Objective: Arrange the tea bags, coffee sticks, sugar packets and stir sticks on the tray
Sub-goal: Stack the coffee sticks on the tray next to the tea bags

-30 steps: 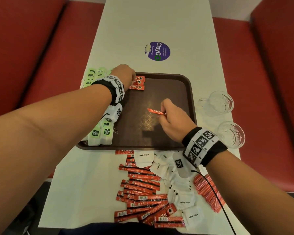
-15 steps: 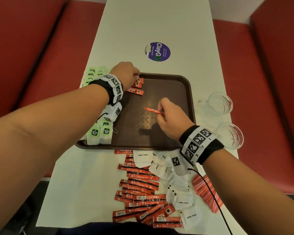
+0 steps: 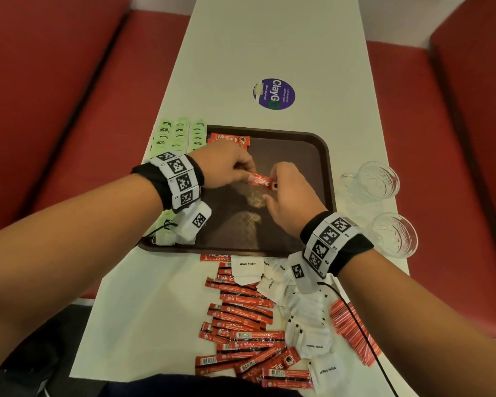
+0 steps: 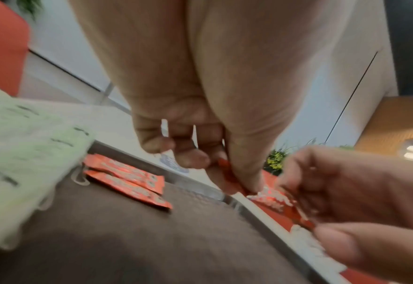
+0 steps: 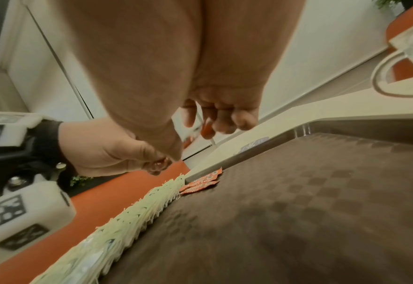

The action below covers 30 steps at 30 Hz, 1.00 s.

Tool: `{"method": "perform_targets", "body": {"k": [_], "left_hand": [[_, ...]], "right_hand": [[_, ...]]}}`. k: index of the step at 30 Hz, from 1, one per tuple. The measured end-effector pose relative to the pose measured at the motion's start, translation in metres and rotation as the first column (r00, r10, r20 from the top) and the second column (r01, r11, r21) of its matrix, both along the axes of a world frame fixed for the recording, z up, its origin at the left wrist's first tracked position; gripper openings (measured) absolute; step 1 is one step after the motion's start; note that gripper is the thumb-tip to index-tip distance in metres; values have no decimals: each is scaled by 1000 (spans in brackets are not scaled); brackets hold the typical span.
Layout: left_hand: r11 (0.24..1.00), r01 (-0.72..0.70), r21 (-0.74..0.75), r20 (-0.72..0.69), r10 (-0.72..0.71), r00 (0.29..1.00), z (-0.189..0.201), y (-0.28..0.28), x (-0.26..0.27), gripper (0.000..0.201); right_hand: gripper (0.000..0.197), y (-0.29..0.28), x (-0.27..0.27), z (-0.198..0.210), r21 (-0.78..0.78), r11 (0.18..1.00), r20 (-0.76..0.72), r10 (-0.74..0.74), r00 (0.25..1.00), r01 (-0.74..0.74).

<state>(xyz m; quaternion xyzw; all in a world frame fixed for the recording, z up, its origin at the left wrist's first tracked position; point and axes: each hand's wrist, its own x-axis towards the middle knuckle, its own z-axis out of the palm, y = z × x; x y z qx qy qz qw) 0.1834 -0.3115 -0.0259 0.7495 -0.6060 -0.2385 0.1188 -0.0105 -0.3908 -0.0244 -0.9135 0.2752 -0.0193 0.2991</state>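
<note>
Above the brown tray [image 3: 328, 167], the left hand [image 3: 224, 167] and right hand [image 3: 289, 190] each pinch 1 end of a red coffee stick [image 3: 262, 180], seemingly mid-handover, so the next move likely calls for laying it beside the 2 coffee sticks [image 3: 229, 138] at the tray's far-left corner.

Black wristbands [image 3: 166, 179]; white, seemingly coded tags [image 3: 331, 237].

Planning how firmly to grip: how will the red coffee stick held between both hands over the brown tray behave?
The red coffee stick looks light, since fingertips of the left hand and right hand carry it. It spans the gap unsagging, so probably fairly stiff. Its glossy wrapper may slip.
</note>
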Motion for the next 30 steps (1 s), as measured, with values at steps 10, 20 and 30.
{"method": "perform_targets", "body": {"k": [10,20,30], "left_hand": [[928,-339,155,442,242,864,-32,-10,44,24],[945,-302,123,346,245,906,-41,-31,33,28],[941,-301,156,321,240,916,-33,-41,37,30]], "right_hand": [[26,2,-27,-12,175,916,-495,399,772,-361],[13,2,-29,-10,190,912,-545,407,734,-364],[13,4,-33,-11,176,918,-545,392,741,-356]]}}
